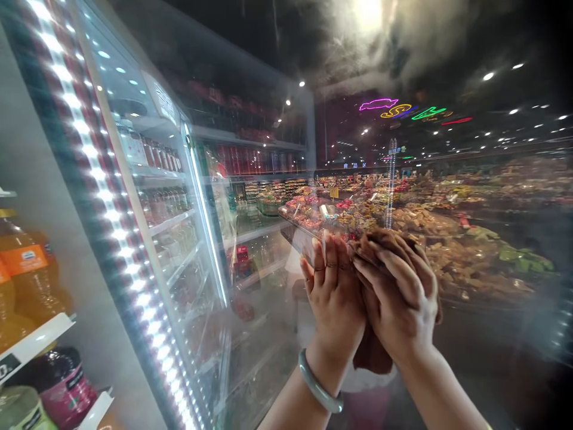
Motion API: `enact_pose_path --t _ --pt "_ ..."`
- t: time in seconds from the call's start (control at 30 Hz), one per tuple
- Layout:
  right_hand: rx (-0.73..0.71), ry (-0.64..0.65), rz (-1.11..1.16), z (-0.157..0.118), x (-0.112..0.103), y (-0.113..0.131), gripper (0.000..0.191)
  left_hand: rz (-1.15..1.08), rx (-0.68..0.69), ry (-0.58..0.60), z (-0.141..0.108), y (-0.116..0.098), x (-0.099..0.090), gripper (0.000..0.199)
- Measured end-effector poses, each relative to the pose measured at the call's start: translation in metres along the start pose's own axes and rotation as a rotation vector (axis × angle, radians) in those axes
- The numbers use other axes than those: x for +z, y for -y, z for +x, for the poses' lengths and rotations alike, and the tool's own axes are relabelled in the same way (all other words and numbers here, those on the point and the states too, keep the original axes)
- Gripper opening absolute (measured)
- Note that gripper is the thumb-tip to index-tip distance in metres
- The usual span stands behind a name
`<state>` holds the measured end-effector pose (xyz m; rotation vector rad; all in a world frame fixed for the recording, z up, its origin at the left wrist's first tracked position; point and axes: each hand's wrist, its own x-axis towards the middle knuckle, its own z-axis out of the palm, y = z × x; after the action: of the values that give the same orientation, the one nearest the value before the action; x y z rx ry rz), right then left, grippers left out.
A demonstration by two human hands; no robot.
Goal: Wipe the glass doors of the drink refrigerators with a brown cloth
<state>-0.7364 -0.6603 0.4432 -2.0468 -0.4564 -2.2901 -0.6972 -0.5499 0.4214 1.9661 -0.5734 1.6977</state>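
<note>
A glass door panel (268,334), hazy and full of reflections, stands before me. My left hand (338,292), with a pale green bangle (319,385) on its wrist, lies flat against the glass with its fingers up and apart. Right beside it, my right hand (403,292) presses a crumpled brown cloth (373,352) to the glass, its fingers bent over the cloth. Part of the cloth hangs below, between the two wrists.
A strip of bright lights (107,197) runs down the cooler's edge at left. Shelves beside it hold orange drink bottles (29,269) and a dark bottle with a pink label (67,388). Heaped goods and neon signs show in the glass.
</note>
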Motion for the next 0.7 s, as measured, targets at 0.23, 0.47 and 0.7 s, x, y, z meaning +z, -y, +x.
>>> enact_pose_path --t 0.23,0.47,0.7 --pt "0.141 -0.165 -0.116 -0.019 -0.023 -0.051 0.052 -0.016 0.046 0.027 -0.021 -0.035 0.01 0.074" --pt "-0.008 0.01 -0.037 -0.031 -0.026 -0.034 0.046 -0.023 0.114 0.055 -0.032 -0.034 0.014 0.07" --pt "0.189 -0.116 -0.082 -0.038 -0.055 -0.079 0.045 -0.036 0.072 0.046 -0.029 -0.052 0.017 0.076"
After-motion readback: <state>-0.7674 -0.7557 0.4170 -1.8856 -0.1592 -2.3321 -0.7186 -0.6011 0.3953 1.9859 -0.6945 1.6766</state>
